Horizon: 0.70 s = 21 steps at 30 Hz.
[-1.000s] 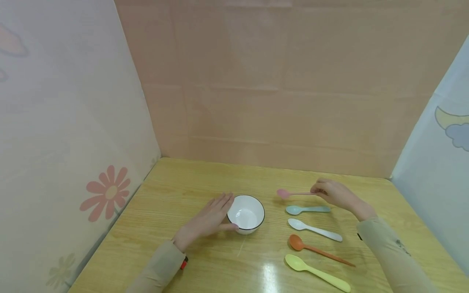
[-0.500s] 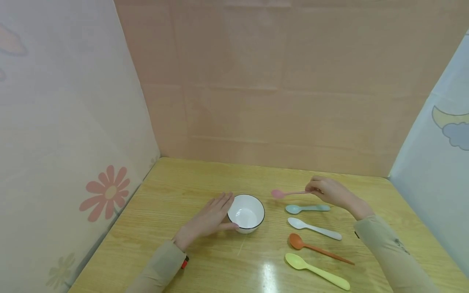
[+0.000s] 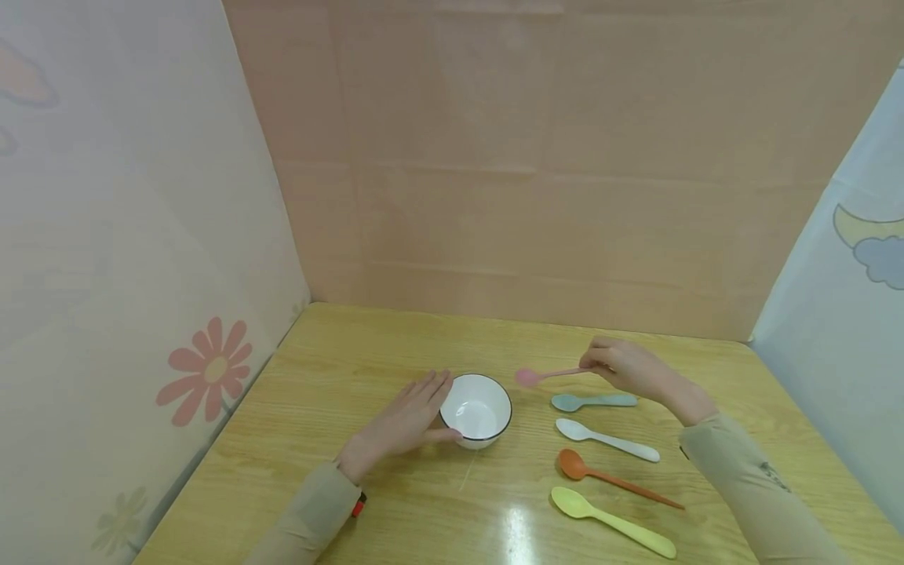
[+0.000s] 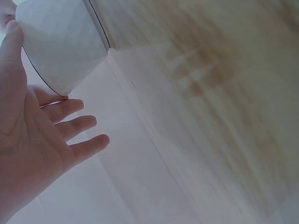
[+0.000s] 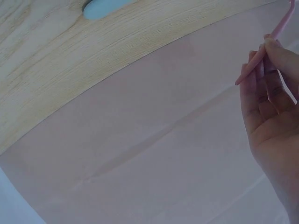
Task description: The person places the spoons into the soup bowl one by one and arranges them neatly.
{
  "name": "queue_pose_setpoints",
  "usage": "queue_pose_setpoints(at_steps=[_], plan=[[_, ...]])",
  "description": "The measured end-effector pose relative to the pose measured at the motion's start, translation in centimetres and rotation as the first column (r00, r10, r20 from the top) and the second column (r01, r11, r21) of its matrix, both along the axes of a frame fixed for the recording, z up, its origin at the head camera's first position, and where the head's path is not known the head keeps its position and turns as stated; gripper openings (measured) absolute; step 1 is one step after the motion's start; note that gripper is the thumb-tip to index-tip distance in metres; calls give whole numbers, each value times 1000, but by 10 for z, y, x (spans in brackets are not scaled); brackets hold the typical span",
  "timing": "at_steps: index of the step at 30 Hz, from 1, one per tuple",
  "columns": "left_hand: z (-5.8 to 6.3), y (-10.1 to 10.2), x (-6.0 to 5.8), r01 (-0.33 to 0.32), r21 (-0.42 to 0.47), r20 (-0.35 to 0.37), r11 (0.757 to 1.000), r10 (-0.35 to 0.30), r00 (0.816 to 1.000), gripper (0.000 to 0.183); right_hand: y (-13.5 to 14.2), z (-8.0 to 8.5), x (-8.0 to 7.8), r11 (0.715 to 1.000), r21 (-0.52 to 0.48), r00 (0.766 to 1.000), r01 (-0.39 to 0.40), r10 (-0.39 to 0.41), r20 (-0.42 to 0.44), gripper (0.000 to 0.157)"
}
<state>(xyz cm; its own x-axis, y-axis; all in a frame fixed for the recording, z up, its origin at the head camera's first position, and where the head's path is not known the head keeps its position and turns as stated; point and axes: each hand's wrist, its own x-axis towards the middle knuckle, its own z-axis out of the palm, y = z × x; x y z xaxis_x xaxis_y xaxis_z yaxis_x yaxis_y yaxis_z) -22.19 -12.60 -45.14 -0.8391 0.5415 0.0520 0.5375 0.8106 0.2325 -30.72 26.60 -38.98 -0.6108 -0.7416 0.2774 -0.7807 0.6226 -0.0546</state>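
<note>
Pointing a pink spoon (image 3: 527, 377) head-first toward the white bowl (image 3: 476, 408)

The right hand (image 3: 628, 369) pinches the spoon toward the tail of its handle, thumb against fingers, to the right of the bowl and a little beyond its middle. What counts here is the line of the spoon: its long axis runs roughly sideways from the grip, and its head leads toward the bowl, just beside the rim and apart from it. The handle climbs slightly from head to fingers; the spoon seems to be off the table (image 3: 381, 337), though the gap beneath is hard to tell. In the right wrist view the handle's tail lies across the fingers, and the spoon's head is out of frame.

The left hand (image 3: 406, 424) is the nearer one to the bowl, set along its left side with the thumb at the near rim. Its fingers are spread and mostly straight, steadying at most, not clamped round the bowl.

Four more spoons lie to the right of the bowl, heads toward it, in order from far to near: light blue spoon (image 3: 595, 401), white spoon (image 3: 603, 440), orange spoon (image 3: 574, 464), yellow spoon (image 3: 613, 523). Beyond the bowl hangs a pinkish cloth (image 3: 523, 173).
</note>
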Motion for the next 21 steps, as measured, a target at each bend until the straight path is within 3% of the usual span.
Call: queue_pose_setpoints(at_steps=[21], plan=[[-1,0,0,4,15,8,1000,-4,1000,95,-29,8,8,993,9,989,-117,118,-90,15]])
